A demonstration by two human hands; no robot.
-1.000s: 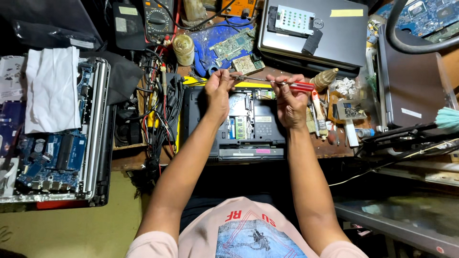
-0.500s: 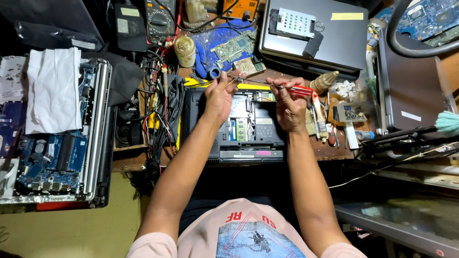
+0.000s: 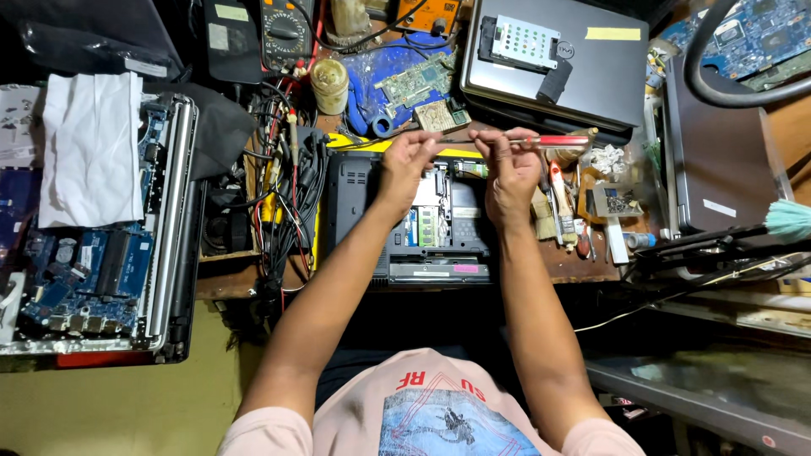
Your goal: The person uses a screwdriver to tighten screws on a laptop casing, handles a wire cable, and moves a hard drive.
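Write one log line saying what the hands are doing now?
right hand: grips red-handled screwdriver | left hand: pinches its tip | below: opened black laptop | surface: cluttered workbench

Hidden and cut off

The screwdriver (image 3: 541, 141) tip is lost among the left hand (image 3: 407, 160) fingers; the opened laptop (image 3: 422, 228) lies partly under both forearms; the blue circuit board (image 3: 752, 34) leaves the frame top.

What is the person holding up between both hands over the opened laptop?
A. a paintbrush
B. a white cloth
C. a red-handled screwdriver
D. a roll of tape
C: the right hand grips the red handle of a screwdriver held level, and the left hand pinches the tip of its shaft, above the opened laptop.
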